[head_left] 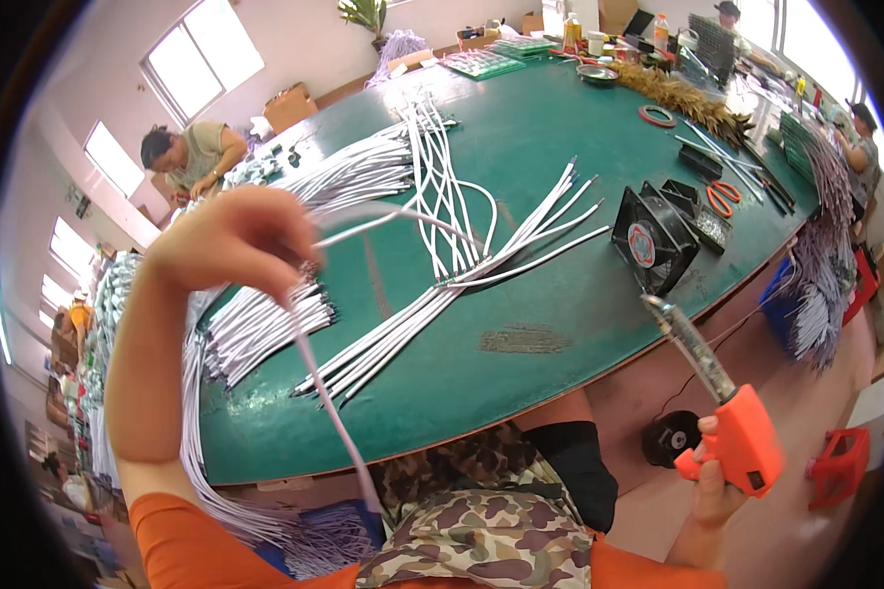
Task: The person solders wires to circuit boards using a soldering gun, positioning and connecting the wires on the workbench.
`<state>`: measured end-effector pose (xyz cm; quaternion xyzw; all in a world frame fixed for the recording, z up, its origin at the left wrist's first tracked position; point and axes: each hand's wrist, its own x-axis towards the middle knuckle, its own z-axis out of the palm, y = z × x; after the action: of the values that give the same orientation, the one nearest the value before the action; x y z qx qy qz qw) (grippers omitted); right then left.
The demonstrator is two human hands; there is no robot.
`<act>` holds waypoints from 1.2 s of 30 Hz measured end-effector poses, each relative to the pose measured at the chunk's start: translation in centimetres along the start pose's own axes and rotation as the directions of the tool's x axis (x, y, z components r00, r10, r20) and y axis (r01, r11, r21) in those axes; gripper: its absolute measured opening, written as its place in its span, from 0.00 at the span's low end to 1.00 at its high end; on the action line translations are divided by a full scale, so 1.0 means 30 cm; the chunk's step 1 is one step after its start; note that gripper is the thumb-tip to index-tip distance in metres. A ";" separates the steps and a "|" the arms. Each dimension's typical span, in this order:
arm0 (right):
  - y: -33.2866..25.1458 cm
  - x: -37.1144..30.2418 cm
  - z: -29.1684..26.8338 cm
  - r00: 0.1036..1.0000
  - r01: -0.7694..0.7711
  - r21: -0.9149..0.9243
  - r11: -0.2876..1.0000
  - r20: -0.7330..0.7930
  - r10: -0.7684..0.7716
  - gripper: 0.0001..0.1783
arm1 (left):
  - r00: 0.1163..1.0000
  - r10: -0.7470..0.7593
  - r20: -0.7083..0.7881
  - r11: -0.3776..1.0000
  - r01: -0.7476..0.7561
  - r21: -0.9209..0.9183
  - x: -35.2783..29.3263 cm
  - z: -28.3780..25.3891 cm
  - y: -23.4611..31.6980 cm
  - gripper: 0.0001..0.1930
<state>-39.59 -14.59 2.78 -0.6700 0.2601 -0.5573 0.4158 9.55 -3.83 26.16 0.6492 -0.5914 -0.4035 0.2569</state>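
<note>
- Left hand (231, 245): raised well left of the black fan (648, 242); blurred, but thumb and fingers appear pinched together on one white cable (336, 417), which hangs nearer the person than the fan.
- Right hand (714, 499): fingers wrapped around the handle of one orange gun-shaped tool (748, 442), on the fan's near side. The barrel points at the fan; I cannot tell whether its tip touches.
- Caution: a hot tip could scorch the fan's frame. Probable cause: the barrel lying so close.
- Caution: the held cable could snag the loose cables (393, 329) left of the fan. Probable cause: their crossing lengths.
- Count: one pair of scissors (725, 199), right of the fan; one red ring-shaped roll (658, 125), beyond it. The loose cables overlap too much for a total.
</note>
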 end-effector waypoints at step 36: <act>0.233 0.084 0.782 0.848 -0.514 0.665 0.543 0.489 0.204 0.26 | 0.785 0.362 -0.502 0.840 -0.043 0.540 0.100 0.675 -0.478 0.16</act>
<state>-15.56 -13.99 -2.59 -0.4431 0.0487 -0.3835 0.8089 0.74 -1.42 2.90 0.7148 -0.6353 0.0156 0.2919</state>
